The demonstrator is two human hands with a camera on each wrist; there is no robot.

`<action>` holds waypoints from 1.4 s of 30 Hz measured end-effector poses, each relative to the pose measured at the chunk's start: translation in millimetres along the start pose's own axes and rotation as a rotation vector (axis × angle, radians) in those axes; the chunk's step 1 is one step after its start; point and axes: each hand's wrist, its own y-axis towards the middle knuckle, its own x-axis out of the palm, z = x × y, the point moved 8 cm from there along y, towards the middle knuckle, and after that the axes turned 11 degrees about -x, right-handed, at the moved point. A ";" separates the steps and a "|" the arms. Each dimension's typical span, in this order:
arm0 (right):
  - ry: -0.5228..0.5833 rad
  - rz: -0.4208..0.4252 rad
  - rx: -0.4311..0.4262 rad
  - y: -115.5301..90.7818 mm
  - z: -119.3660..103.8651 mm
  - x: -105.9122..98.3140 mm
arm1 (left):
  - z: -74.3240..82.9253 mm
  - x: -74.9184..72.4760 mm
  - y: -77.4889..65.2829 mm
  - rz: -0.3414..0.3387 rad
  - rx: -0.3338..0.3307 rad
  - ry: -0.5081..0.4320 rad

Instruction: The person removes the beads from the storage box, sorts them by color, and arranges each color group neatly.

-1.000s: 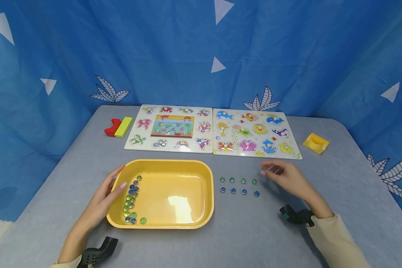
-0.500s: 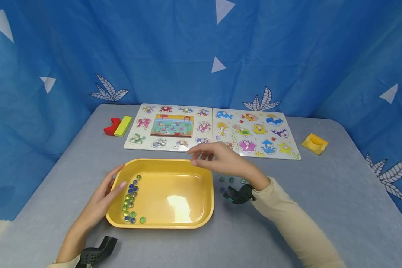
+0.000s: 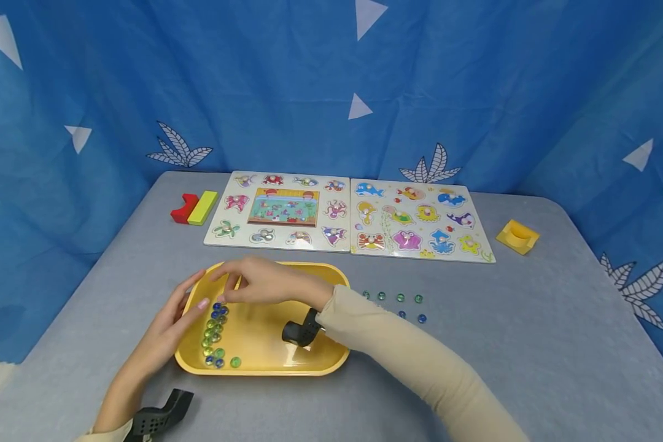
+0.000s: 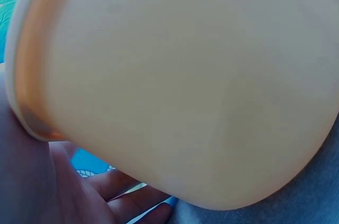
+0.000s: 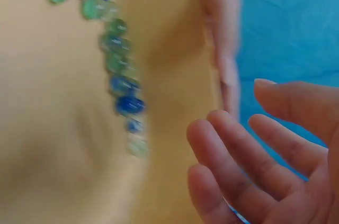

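Observation:
My left hand grips the left side of a yellow plastic tray. Its thumb lies over the rim, and the fingers are outside, against the tray's wall. Several green and blue glass marbles line the tray's left side. Over the tray is my right hand, fingers loosely bent, thumb tip near the upper end of the marble line. The right wrist view shows the right-hand fingers spread apart with nothing between them, beside the marbles.
Right of the tray, green marbles form a row above blue marbles, partly behind the right sleeve. Two sea-animal puzzle boards, left and right, lie behind. A red block, lime block and yellow block flank them.
My right hand has swept left from beside the marble rows on the table, across the tray's far rim, to above the marbles inside. The left hand and tray have stayed put.

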 end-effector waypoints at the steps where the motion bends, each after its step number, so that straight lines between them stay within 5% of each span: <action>1: 0.001 0.004 0.013 4.0 4.0 4.9 | 0.0 0.1 0.0 0.000 0.004 0.000; 11: -0.109 0.245 0.277 11.9 43.3 26.4 | 0.4 -0.1 0.2 0.001 0.029 -0.016; 24: -0.175 0.393 0.422 7.9 53.8 30.4 | 0.2 -0.3 -1.4 0.016 0.005 0.004; 37: -0.186 0.437 0.458 4.8 52.7 26.5 | 0.1 -0.6 -0.6 0.012 0.030 0.005; 42: -0.096 0.462 0.444 3.0 51.8 23.4 | 1.1 -1.1 -0.9 0.010 0.033 -0.006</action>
